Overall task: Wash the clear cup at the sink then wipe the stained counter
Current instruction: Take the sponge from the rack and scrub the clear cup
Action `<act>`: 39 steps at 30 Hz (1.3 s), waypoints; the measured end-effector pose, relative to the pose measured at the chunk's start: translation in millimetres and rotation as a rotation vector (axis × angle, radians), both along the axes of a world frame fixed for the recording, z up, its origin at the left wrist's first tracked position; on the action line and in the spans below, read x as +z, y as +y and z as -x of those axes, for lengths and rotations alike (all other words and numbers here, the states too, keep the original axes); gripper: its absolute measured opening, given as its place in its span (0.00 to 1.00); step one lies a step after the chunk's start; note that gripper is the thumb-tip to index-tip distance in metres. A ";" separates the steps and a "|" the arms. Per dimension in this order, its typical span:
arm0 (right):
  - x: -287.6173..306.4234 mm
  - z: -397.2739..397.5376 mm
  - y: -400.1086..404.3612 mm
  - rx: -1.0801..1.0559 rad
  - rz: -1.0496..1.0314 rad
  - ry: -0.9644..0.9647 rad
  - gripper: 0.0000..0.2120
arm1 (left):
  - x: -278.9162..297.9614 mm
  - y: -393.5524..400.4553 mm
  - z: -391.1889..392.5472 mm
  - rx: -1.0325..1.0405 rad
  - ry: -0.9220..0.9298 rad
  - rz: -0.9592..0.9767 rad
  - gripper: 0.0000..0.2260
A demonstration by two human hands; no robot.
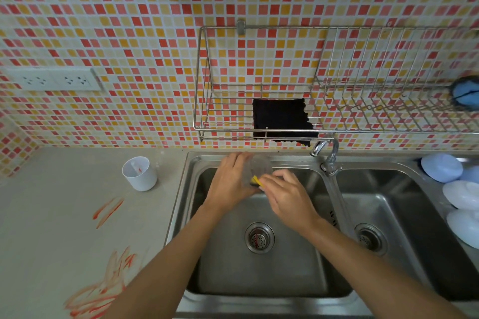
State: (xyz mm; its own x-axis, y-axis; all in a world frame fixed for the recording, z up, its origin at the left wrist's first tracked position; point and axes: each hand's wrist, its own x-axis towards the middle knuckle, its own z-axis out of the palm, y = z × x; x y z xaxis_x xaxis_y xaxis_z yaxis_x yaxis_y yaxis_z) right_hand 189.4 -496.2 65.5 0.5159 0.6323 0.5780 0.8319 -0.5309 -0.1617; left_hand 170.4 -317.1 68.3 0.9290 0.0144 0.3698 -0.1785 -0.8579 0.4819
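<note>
Over the left sink basin (259, 280), my left hand (230, 184) grips the clear cup (259, 164), which lies tilted with its body toward the back rim. My right hand (287, 194) pinches a yellow sponge (256, 181) with a dark scrub side and presses it against the cup's lower part. The grey counter (51, 215) to the left carries red-orange stains: streaks (108, 210) near the middle and a larger smear (103, 287) near the front edge.
A white cup (140, 173) stands on the counter beside the sink. The tap (326, 153) sits between the two basins. A black cloth (282, 119) hangs in the wire rack (337, 80) above. White and blue lids (456, 189) lie at the right. A wall socket (54, 80) is at left.
</note>
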 end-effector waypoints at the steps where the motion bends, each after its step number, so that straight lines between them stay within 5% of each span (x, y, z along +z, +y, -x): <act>1: -0.8 1.0 -0.9 0.032 0.016 0.036 0.07 | 1.8 3.0 0.2 -0.035 0.008 -0.026 0.34; 4: -7.8 -2.5 -9.1 0.101 0.127 0.081 0.11 | 6.3 12.7 1.4 -0.115 0.055 -0.133 0.33; 8: 0.6 -24.2 -18.1 0.113 0.312 -0.179 0.17 | 2.8 13.8 4.8 -0.196 0.191 -0.222 0.38; 12: 1.9 -25.7 -11.3 -0.015 0.173 -0.197 0.15 | 9.5 12.5 -0.7 -0.152 0.111 -0.197 0.37; 18: -11.3 9.3 0.2 0.051 0.010 0.150 0.16 | 8.8 24.6 -0.6 -0.176 0.117 -0.228 0.35; 23: -0.9 -16.7 -12.7 0.069 0.278 -0.091 0.13 | 5.8 19.2 6.1 -0.192 0.140 -0.252 0.38; 28: -3.7 -9.6 -9.0 0.006 0.331 -0.124 0.17 | 10.6 23.3 0.7 -0.186 0.086 -0.221 0.36; 32: -12.3 -4.6 -2.2 -0.071 0.228 -0.173 0.06 | 11.3 24.7 -0.6 -0.195 0.114 -0.154 0.35; 39: -3.1 -1.4 6.8 -0.128 0.084 -0.214 0.13 | 14.6 15.2 11.3 -0.123 0.100 0.019 0.41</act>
State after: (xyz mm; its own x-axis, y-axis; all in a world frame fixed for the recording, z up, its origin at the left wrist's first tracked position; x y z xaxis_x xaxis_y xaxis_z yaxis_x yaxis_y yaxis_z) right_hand 190.8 -489.3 62.4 0.4663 0.6204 0.6307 0.7676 -0.6381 0.0602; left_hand 159.1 -301.9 82.9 0.9563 -0.0954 0.2764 -0.2320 -0.8230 0.5185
